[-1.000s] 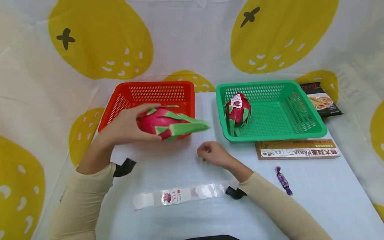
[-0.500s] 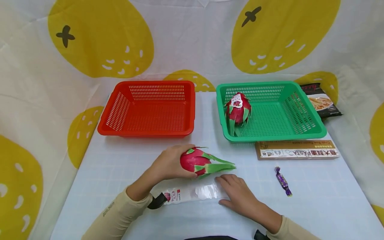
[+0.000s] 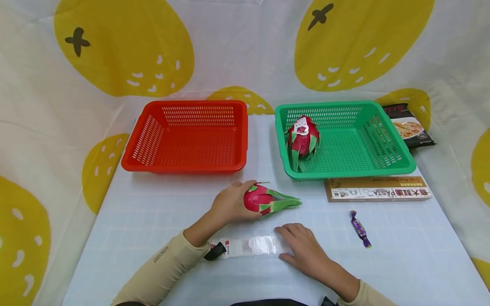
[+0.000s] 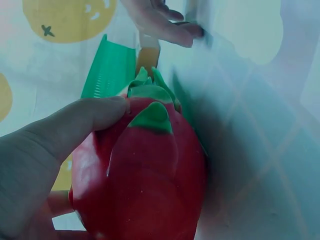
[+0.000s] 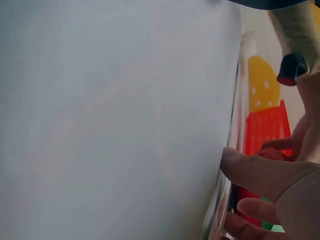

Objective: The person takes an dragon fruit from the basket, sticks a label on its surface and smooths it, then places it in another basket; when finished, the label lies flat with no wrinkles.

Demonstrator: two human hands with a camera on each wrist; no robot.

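Note:
My left hand (image 3: 231, 203) grips a dragon fruit (image 3: 258, 199) around its rounded end, low over the middle of the table. The fruit's green leafy end points right. In the left wrist view, the thumb lies along the side of the red skin, and some fingers are hidden behind it. Just below the fruit lies a clear strip of stickers (image 3: 249, 247), its left part covered by my left wrist. At the strip's right end rests my right hand (image 3: 306, 250), fingers extended and thumb apart, touching the strip or the table beside it.
A red basket (image 3: 183, 166) stands at back left. The green basket (image 3: 356, 173) at back right holds another dragon fruit (image 3: 302, 142) bearing a sticker. Nearby lie a pasta box (image 3: 379, 190), a black food packet (image 3: 409, 126) and a purple-wrapped candy (image 3: 360, 229).
My left hand has carried the dragon fruit from in front of the red basket down and right, to the table's middle. My right hand has come to the strip's right end and its fingers have straightened.

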